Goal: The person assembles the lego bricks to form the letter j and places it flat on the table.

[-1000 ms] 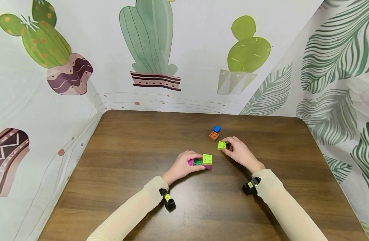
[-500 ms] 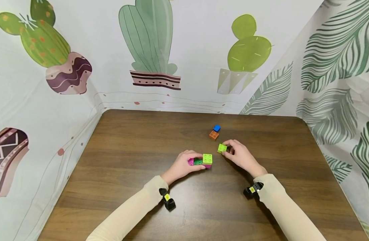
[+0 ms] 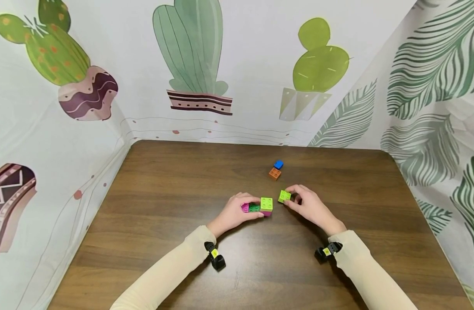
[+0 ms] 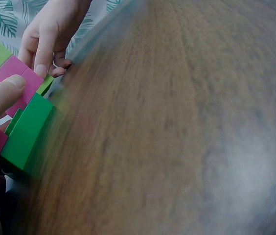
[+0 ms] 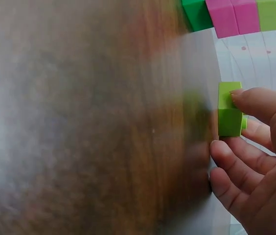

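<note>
In the head view my left hand [image 3: 235,211] holds a small build of toy bricks between thumb and fingers. The build has a green brick [image 4: 29,129] low down, pink bricks [image 4: 24,78] stacked at one end and a lime brick [image 3: 266,203] on top of them. Another pink brick [image 3: 245,208] shows by the left palm, partly hidden. To the right, my right hand [image 3: 311,206] pinches a separate lime brick [image 5: 230,108] between thumb and fingers. A short gap parts this brick from the build.
Beyond the hands, an orange brick [image 3: 274,173] lies with a blue brick [image 3: 278,164] close against it. The brown wooden table [image 3: 175,172] ends at a printed cloth [image 3: 256,64] behind and on both sides.
My right hand has moved a little toward my body with the lime brick, down to nearly level with the build. The left hand and its build stay in place.
</note>
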`<control>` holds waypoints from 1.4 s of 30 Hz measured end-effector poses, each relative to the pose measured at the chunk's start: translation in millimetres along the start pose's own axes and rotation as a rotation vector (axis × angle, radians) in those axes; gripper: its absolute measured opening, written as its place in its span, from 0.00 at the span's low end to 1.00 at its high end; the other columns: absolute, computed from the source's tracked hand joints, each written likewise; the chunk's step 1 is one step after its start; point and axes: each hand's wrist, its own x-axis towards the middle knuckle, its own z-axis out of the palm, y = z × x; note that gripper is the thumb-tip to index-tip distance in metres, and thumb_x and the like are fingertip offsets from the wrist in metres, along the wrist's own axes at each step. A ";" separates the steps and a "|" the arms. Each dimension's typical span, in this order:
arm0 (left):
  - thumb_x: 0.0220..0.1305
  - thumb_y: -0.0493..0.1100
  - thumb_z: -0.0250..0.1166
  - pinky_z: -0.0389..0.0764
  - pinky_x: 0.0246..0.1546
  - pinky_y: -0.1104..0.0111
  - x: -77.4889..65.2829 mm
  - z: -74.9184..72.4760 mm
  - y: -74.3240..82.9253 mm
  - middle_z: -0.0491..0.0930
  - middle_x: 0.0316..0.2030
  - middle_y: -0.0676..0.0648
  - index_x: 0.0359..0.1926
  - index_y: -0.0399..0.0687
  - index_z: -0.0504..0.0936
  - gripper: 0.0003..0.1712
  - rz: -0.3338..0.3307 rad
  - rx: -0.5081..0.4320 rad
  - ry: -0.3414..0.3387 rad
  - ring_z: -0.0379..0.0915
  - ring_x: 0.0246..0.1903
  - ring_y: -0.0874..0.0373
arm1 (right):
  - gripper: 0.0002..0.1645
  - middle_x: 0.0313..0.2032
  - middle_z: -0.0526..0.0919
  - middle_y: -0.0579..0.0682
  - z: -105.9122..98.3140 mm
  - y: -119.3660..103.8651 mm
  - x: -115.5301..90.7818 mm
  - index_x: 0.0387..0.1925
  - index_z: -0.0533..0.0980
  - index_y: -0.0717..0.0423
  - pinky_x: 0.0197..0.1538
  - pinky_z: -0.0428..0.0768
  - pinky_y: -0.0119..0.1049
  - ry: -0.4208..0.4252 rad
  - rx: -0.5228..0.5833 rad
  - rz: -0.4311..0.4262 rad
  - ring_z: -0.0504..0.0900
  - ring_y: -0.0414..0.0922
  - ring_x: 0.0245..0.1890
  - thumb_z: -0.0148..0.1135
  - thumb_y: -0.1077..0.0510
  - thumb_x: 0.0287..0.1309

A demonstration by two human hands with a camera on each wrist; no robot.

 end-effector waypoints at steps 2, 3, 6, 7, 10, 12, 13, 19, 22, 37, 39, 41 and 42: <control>0.58 0.54 0.80 0.77 0.51 0.62 -0.2 0.4 -0.5 0.86 0.48 0.51 0.55 0.51 0.89 0.26 0.002 0.001 0.003 0.78 0.48 0.57 | 0.19 0.40 0.81 0.51 0.0 -1.2 -1.9 0.54 0.79 0.58 0.33 0.75 0.34 -0.001 0.005 -0.008 0.76 0.41 0.32 0.72 0.60 0.63; 0.57 0.54 0.80 0.77 0.51 0.62 -0.2 0.5 -0.8 0.86 0.48 0.51 0.55 0.51 0.89 0.26 0.001 0.002 0.002 0.78 0.48 0.57 | 0.19 0.40 0.81 0.51 0.0 -1.7 -2.7 0.54 0.80 0.59 0.33 0.75 0.34 0.000 0.007 -0.012 0.76 0.41 0.32 0.72 0.60 0.63; 0.57 0.53 0.81 0.77 0.51 0.62 -0.2 0.7 -1.1 0.86 0.48 0.51 0.55 0.50 0.89 0.26 0.001 0.003 0.001 0.78 0.48 0.57 | 0.19 0.41 0.81 0.51 0.1 -2.5 -5.0 0.53 0.80 0.58 0.34 0.76 0.33 0.001 0.005 -0.020 0.76 0.40 0.32 0.73 0.60 0.63; 0.57 0.54 0.80 0.77 0.51 0.62 0.1 0.8 -1.2 0.86 0.48 0.52 0.55 0.51 0.89 0.26 0.000 0.004 0.000 0.78 0.48 0.57 | 0.19 0.41 0.82 0.51 0.0 -2.8 -5.6 0.53 0.80 0.58 0.34 0.76 0.33 0.002 0.005 -0.023 0.77 0.40 0.32 0.73 0.60 0.63; 0.57 0.53 0.80 0.76 0.52 0.62 0.4 0.5 -0.7 0.86 0.48 0.52 0.55 0.51 0.89 0.26 -0.003 0.006 -0.003 0.78 0.48 0.57 | 0.19 0.41 0.82 0.51 -0.9 -4.9 -7.3 0.53 0.80 0.58 0.34 0.76 0.33 0.004 0.009 -0.026 0.77 0.40 0.32 0.73 0.60 0.63; 0.57 0.53 0.80 0.76 0.52 0.62 0.3 0.1 -0.4 0.86 0.48 0.52 0.55 0.51 0.89 0.26 -0.006 0.006 -0.005 0.78 0.48 0.57 | 0.19 0.41 0.82 0.51 -2.0 -7.4 -8.2 0.53 0.80 0.58 0.33 0.76 0.33 0.008 0.016 -0.029 0.76 0.40 0.32 0.73 0.60 0.63; 0.57 0.53 0.80 0.76 0.52 0.62 0.4 -0.2 0.0 0.86 0.48 0.52 0.55 0.51 0.89 0.26 -0.008 0.003 -0.005 0.78 0.48 0.57 | 0.19 0.41 0.82 0.51 -3.0 -9.2 -8.6 0.53 0.80 0.58 0.33 0.75 0.33 0.010 0.022 -0.032 0.76 0.40 0.32 0.73 0.60 0.63; 0.58 0.52 0.80 0.76 0.50 0.63 0.7 -0.8 0.6 0.87 0.47 0.52 0.55 0.50 0.89 0.25 -0.004 -0.004 -0.006 0.78 0.47 0.57 | 0.18 0.39 0.82 0.52 -9.2 -20.9 -9.6 0.54 0.80 0.56 0.31 0.75 0.32 0.030 0.046 -0.072 0.76 0.39 0.32 0.73 0.60 0.63; 0.57 0.52 0.81 0.76 0.50 0.63 1.0 -0.9 0.6 0.87 0.47 0.51 0.55 0.49 0.89 0.25 -0.003 -0.008 -0.006 0.78 0.47 0.57 | 0.18 0.39 0.82 0.53 -12.1 -27.4 -9.6 0.54 0.80 0.56 0.32 0.75 0.32 0.033 0.054 -0.090 0.76 0.40 0.32 0.73 0.60 0.64; 0.57 0.52 0.81 0.77 0.51 0.63 1.0 -0.4 0.1 0.86 0.47 0.51 0.54 0.49 0.89 0.25 0.004 -0.002 0.004 0.78 0.48 0.57 | 0.19 0.39 0.82 0.50 -22.0 -57.5 -8.9 0.54 0.80 0.55 0.33 0.78 0.31 0.032 0.074 -0.174 0.77 0.38 0.31 0.74 0.60 0.63; 0.57 0.51 0.81 0.78 0.50 0.63 0.8 0.0 -0.4 0.87 0.47 0.51 0.54 0.49 0.89 0.25 0.010 -0.003 0.006 0.78 0.47 0.57 | 0.19 0.39 0.82 0.51 -21.2 -60.1 -8.4 0.54 0.80 0.56 0.33 0.79 0.31 0.024 0.080 -0.179 0.77 0.38 0.31 0.74 0.60 0.63; 0.57 0.51 0.81 0.78 0.50 0.63 0.7 0.3 -1.0 0.86 0.46 0.51 0.54 0.49 0.89 0.25 0.015 -0.003 0.006 0.78 0.47 0.57 | 0.20 0.38 0.81 0.52 -20.4 -62.7 -7.8 0.54 0.80 0.55 0.33 0.78 0.31 0.015 0.081 -0.182 0.77 0.38 0.31 0.74 0.60 0.63; 0.57 0.51 0.81 0.78 0.50 0.64 0.5 0.6 -1.2 0.87 0.46 0.51 0.54 0.49 0.89 0.25 0.020 -0.004 0.009 0.78 0.47 0.57 | 0.20 0.38 0.82 0.53 -19.7 -63.7 -7.1 0.55 0.80 0.56 0.33 0.79 0.32 0.012 0.081 -0.185 0.77 0.39 0.31 0.74 0.60 0.63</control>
